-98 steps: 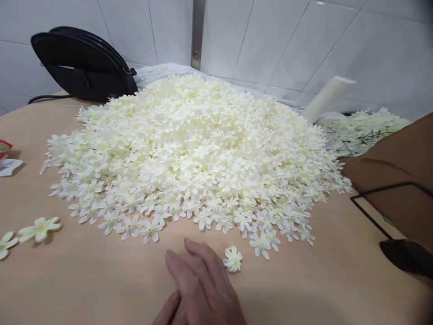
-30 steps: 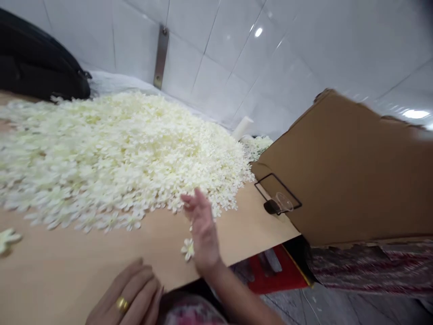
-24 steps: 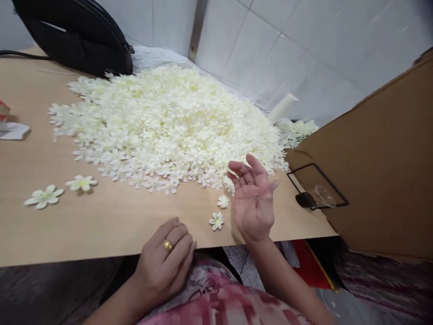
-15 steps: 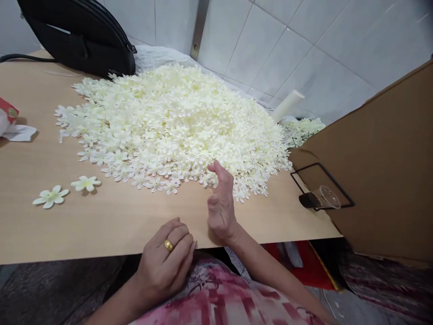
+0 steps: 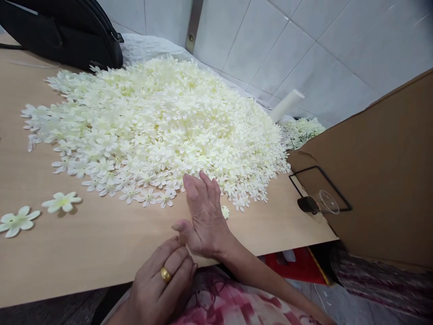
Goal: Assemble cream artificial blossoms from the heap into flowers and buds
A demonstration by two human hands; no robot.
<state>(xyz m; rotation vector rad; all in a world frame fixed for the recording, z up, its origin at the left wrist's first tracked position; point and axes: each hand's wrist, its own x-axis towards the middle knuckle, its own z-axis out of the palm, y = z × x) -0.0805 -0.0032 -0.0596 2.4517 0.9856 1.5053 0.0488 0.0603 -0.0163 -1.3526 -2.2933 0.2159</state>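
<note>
My left hand (image 5: 162,275), with a gold ring (image 5: 165,275) on one finger, is curled closed at the table's front edge. Whatever its fingers hold, if anything, is hidden. Just above it my right hand (image 5: 205,217) is open, palm partly up and fingers apart, holding nothing. Its thumb comes close to the left knuckles, and its fingertips reach the near edge of a large heap of cream-white artificial flowers (image 5: 176,117). A small pale flower piece (image 5: 225,211) lies just right of that hand. To the left, one six-petalled flower (image 5: 62,202) and another larger flower (image 5: 19,221) lie apart.
A black bag (image 5: 64,36) stands at the back left. On the right are a tall cardboard panel (image 5: 379,180) and a black wire frame with a clear cup (image 5: 329,201). A white roll (image 5: 287,105) leans near the tiled wall (image 5: 264,49).
My right hand has turned, spread its fingers and come left toward my left hand, which stays curled. The view has shifted, so the loose flowers appear further left and lower.
</note>
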